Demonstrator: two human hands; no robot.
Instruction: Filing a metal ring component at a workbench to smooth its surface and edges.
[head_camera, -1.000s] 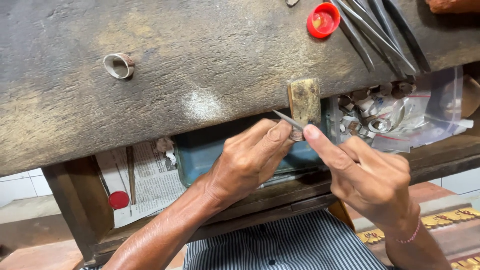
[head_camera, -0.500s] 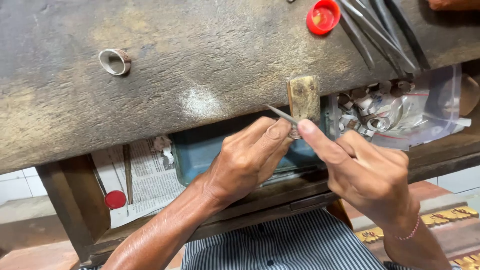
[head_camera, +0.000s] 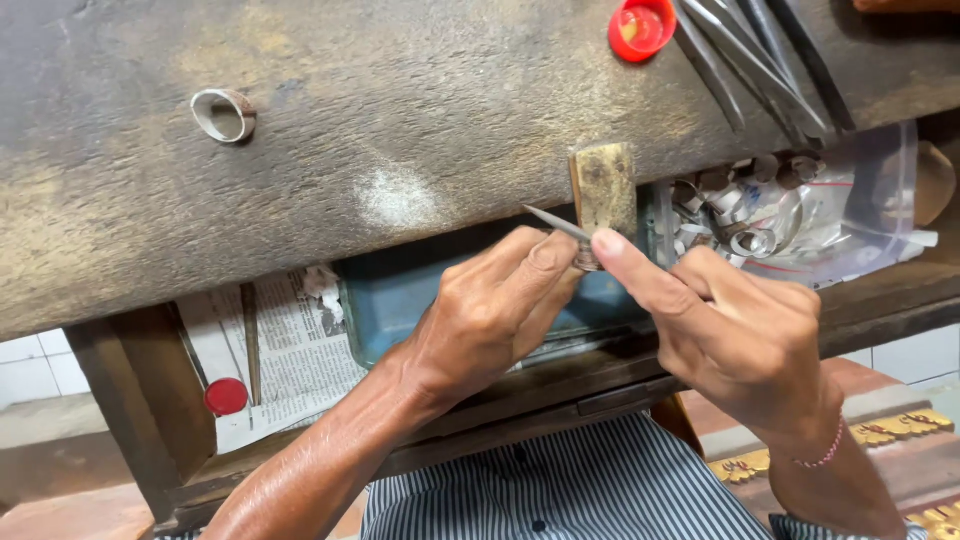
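**Hands closed together at the wooden peg**

Both hands are brought together just below the small wooden peg that juts from the front edge of the worn workbench. The left hand is curled, thumb and fingers pinched on a small metal piece, most of which is hidden by the fingertips, so its shape cannot be made out. The right hand is closed on a thin pointed tool; only the slim grey tip is seen, slanting up to the left of the fingers, while its handle is buried in the palm. The forefinger is stretched along it, touching the left thumb.

Beneath the hands a blue tray is partly covered by them. To the right of the right hand, a clear plastic bag of silvery scraps is seen, blurred in detail. Above it, dark long tools are cut off by the upper edge, beside a red cap. Far to the upper left of the left hand a metal ring lies on the bench.
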